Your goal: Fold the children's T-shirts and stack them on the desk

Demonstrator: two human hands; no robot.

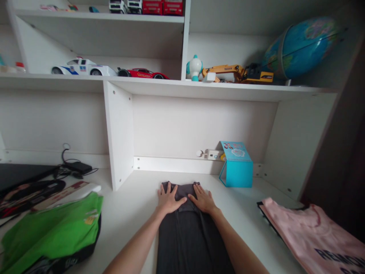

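A dark grey garment [189,239] lies lengthwise on the white desk, folded into a long strip that runs off the bottom of the view. Its kind does not show clearly. My left hand [169,198] presses flat on the upper left of the strip, fingers spread. On the upper right, my right hand [203,198] rests the same way, with its fingers apart. Both thumbs point inward and stay a little apart. Neither hand grips the cloth, and the far edge of the fabric shows just beyond the fingertips.
A green shirt [61,224] lies at the left, beside black cables [74,167]. At the right is a folded pink shirt [310,228]. A blue desk calendar [238,173] stands near a power strip [214,154]. Shelves [159,86] above hold toy vehicles and a globe [305,47].
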